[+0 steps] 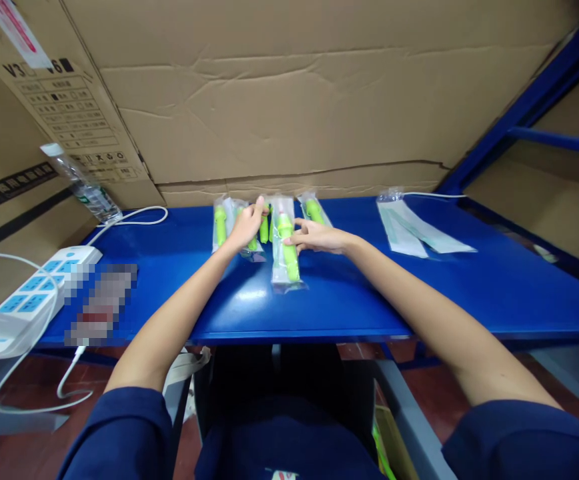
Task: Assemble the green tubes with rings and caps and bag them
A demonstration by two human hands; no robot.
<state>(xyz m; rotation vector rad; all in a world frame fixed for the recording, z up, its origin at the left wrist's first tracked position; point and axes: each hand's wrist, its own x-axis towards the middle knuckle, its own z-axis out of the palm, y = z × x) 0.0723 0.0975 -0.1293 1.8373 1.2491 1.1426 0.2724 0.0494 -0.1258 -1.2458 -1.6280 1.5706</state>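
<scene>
Green tube-shaped items in clear plastic bags lie in a row on the blue table. My right hand (pixel 317 237) pinches the side of a bagged green item (pixel 285 248), which is nearest the table's front edge. Over the row, my left hand (pixel 249 225) has thumb and fingers close together beside a loose-looking green item (pixel 264 228); what it holds, if anything, is hidden. One bagged green item (pixel 220 225) lies left of my left hand. Another bagged green item (pixel 314 210) is just behind my right hand.
Flat clear bags (pixel 414 230) lie at the right of the blue table (pixel 349 300). On the left are a white power strip (pixel 44 287), a pixelated object (pixel 104 303) with a cable, and a plastic bottle (pixel 87 190). Cardboard (pixel 289 100) stands behind the table.
</scene>
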